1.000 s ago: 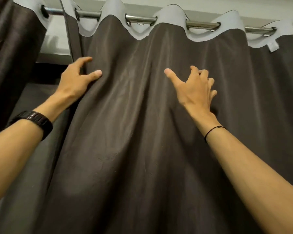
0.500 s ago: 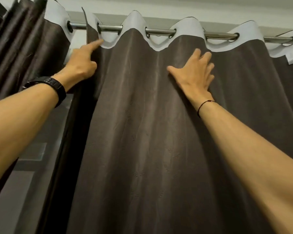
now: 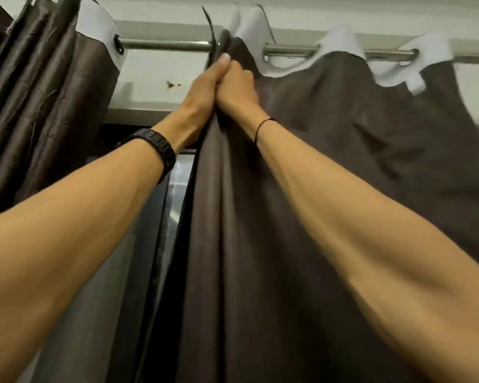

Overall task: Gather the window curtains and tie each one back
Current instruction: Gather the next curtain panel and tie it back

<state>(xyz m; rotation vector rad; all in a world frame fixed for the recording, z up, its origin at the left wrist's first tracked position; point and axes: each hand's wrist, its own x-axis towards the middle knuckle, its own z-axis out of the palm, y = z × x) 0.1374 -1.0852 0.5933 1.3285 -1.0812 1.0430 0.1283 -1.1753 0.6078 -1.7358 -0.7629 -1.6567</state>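
Note:
A dark brown right curtain (image 3: 357, 150) with a white eyelet band hangs from a metal rod (image 3: 166, 46). Its left folds are bunched together just under the rod. My left hand (image 3: 202, 89) and my right hand (image 3: 237, 89) press against each other there, both closed on those gathered folds. The fingertips are partly hidden in the fabric. A second brown left curtain (image 3: 44, 100) hangs in tight pleats at the far left of the rod.
Between the two curtains a stretch of bare rod, a pale wall strip (image 3: 155, 76) and a dark window with a mesh screen (image 3: 116, 272) show. A black watch sits on my left wrist, a thin black cord on my right.
Both hands came together near the rod and closed on the right curtain's leading folds. The curtain's left edge slid right along the rod, opening a gap over the window.

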